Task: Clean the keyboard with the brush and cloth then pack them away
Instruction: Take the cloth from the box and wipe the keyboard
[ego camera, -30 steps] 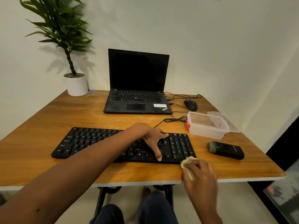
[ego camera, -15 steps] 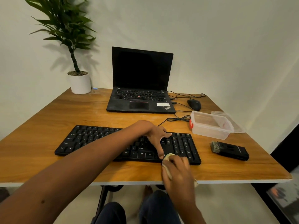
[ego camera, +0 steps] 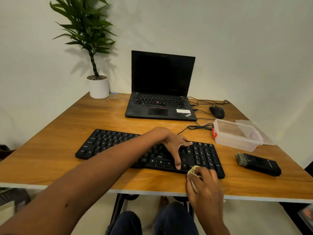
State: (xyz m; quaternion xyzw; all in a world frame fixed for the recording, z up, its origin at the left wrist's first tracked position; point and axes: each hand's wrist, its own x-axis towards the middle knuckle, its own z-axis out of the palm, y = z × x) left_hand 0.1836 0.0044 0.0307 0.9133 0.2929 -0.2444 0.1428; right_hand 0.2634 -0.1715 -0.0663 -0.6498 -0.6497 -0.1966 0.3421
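Black keyboard (ego camera: 118, 145); pale yellowish cloth (ego camera: 192, 171); black brush (ego camera: 259, 164); wood-grain table (ego camera: 67, 150)

Black keyboard (ego camera: 108, 143) lies flat near the front edge of the surface (ego camera: 64, 133). The pale cloth (ego camera: 192, 171), bunched in the right hand (ego camera: 205, 185), touches its front right edge. The black brush (ego camera: 259, 164) lies flat to its right, apart.

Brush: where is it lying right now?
Head view: the brush lies on the right side of the wooden table, just right of the black keyboard and nearer the person than the clear plastic container.
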